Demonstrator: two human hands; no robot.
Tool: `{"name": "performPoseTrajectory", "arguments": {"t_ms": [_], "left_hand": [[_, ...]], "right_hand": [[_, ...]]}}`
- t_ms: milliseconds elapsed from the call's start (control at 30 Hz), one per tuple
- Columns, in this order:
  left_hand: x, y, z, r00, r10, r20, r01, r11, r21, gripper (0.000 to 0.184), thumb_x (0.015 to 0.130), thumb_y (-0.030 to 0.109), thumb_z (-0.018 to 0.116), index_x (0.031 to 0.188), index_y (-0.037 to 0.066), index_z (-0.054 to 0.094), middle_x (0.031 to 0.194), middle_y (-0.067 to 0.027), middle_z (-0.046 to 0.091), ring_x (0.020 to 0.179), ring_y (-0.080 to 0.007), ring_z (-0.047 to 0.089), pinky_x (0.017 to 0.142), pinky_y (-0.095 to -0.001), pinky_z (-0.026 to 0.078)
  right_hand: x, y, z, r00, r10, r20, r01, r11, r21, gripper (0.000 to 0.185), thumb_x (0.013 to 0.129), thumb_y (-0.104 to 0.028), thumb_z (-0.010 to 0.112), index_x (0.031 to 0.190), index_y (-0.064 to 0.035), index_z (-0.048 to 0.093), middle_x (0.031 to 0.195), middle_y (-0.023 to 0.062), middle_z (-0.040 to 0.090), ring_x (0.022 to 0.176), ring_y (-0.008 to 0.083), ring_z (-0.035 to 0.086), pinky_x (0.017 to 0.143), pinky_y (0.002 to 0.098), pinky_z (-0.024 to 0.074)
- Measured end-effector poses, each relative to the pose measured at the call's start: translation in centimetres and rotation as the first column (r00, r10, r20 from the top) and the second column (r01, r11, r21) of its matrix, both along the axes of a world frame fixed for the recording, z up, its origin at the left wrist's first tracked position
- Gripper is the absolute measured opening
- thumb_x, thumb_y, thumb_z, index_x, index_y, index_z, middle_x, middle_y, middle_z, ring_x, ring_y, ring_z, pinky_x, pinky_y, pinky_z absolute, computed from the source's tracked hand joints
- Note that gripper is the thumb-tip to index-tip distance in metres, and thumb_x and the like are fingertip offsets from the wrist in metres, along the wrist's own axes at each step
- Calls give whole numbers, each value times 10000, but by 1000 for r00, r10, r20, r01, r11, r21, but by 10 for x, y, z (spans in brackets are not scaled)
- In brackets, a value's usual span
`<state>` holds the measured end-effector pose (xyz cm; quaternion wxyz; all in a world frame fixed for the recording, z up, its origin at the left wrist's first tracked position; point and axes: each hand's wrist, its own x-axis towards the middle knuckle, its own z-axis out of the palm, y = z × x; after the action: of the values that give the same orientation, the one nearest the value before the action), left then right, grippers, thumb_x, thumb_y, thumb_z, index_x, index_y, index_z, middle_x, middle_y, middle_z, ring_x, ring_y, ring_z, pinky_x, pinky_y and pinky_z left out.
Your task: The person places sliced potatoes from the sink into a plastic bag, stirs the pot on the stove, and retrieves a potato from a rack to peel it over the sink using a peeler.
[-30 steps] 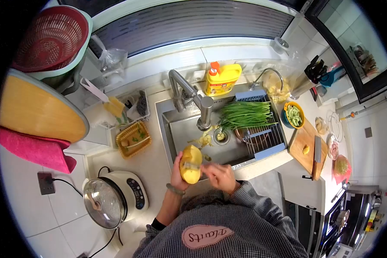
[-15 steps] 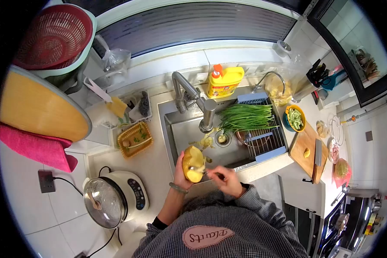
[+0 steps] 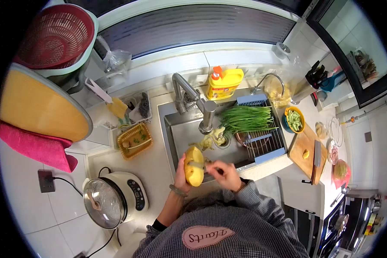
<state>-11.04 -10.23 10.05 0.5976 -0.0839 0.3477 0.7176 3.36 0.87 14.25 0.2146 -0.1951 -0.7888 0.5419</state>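
Left hand: from my remote seat I saw the left hand (image 3: 181, 177) curled round the left side of the potato (image 3: 194, 176), gripping it; a bracelet (image 3: 177, 190) circled the wrist.
Right hand: the right hand (image 3: 227, 175) was closed around the handle end of a peeler (image 3: 196, 164), though blur and the fingers hid most of the grip from me.
Potato: it stood lengthwise, near to far, just over the near edge of the sink (image 3: 178, 135), its flesh bare and yellow.
Peeler: I had its head lying across the potato's upper face.
Peelings: the peelings (image 3: 210, 139) lay in the sink beyond the potato, reaching the drain (image 3: 225, 142).
Faucet: the faucet (image 3: 207, 116) hung over the sink from its far side.
Rack: green stalks (image 3: 247, 118) lay partly on the rack (image 3: 271, 155) over the sink's right half.
Bottle: I saw a yellow bottle (image 3: 225, 84) behind the sink.
Right counter: a bowl (image 3: 303, 127) held cut green pieces; nearer, a knife (image 3: 317, 154) and a small yellow piece (image 3: 305, 154) lay on the cutting board (image 3: 303, 144).
Left counter: a yellow basket (image 3: 136, 154) stood left of the sink, with a lidded cooker (image 3: 137, 193) nearer to me.
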Motion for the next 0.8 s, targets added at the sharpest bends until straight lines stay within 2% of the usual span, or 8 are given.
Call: {"name": "performPoseTrajectory", "arguments": {"t_ms": [100, 200, 400, 467, 533, 567, 667, 800], "left_hand": [[-8, -8, -8, 999, -51, -16, 53, 990, 132, 506, 975, 507, 395, 1193, 78, 551, 1022, -81, 662, 864, -213, 667, 727, -368, 564], [-3, -6, -10, 998, 50, -38, -49, 999, 14, 480, 981, 479, 400, 1206, 81, 548, 1049, -72, 657, 914, -198, 657, 733, -361, 563], [7, -5, 1, 995, -24, -97, 21, 999, -36, 423, 986, 417, 418, 1279, 117, 476, 1090, -19, 598, 936, -137, 605, 787, -307, 526], [2, -4, -4, 991, -4, -135, -1, 999, -32, 429, 985, 417, 426, 1287, 116, 469, 1099, -18, 592, 949, -137, 600, 803, -308, 520], [1, -10, -9, 985, 21, -171, -29, 999, -42, 435, 984, 418, 434, 1295, 115, 462, 1108, -17, 586, 962, -137, 595, 819, -308, 515], [-1, -9, -12, 984, 66, -165, -71, 997, -23, 436, 982, 417, 443, 1294, 113, 460, 1116, -18, 580, 968, -139, 590, 830, -309, 510], [0, -4, -13, 974, 117, -193, -127, 991, -40, 411, 995, 427, 403, 1250, 124, 509, 1124, -36, 614, 938, -151, 622, 776, -309, 537], [5, -9, -2, 997, 9, -77, -8, 1000, 4, 408, 994, 415, 414, 1258, 113, 490, 1099, -29, 602, 931, -147, 612, 786, -310, 529]], "right_hand": [[3, -10, 0, 993, 117, -1, -116, 987, 114, 121, 841, -46, 649, 961, -56, 661, 845, 106, 685, 604, 233, 650, 534, 296, 496], [-2, -7, 3, 989, 145, 19, -144, 947, 287, 118, 834, -26, 650, 950, -43, 663, 818, 104, 678, 581, 236, 638, 512, 304, 485], [-16, 15, -11, 967, -179, 181, 80, 890, 449, 116, 862, -88, 601, 969, -83, 646, 868, 101, 681, 624, 300, 647, 533, 380, 512], [-10, 12, -5, 962, -177, 207, 92, 927, 362, 105, 862, -76, 610, 963, -73, 642, 860, 109, 684, 632, 299, 655, 545, 360, 519], [-2, -4, 0, 999, 22, 36, -21, 999, -37, 125, 845, -56, 638, 969, -70, 648, 839, 111, 679, 637, 290, 660, 545, 333, 514], [-2, -10, -2, 993, 94, -69, -91, 995, 45, 137, 838, -46, 656, 973, -69, 657, 837, 101, 683, 634, 254, 666, 546, 311, 509], [-1, -16, -3, 991, 129, -16, -126, 984, 122, 114, 856, -11, 630, 963, -30, 665, 835, 103, 691, 618, 215, 655, 550, 294, 500], [-6, 3, -10, 993, -60, 102, 12, 910, 415, 191, 805, -15, 630, 979, -85, 667, 842, 122, 675, 590, 260, 637, 511, 339, 486]]}}
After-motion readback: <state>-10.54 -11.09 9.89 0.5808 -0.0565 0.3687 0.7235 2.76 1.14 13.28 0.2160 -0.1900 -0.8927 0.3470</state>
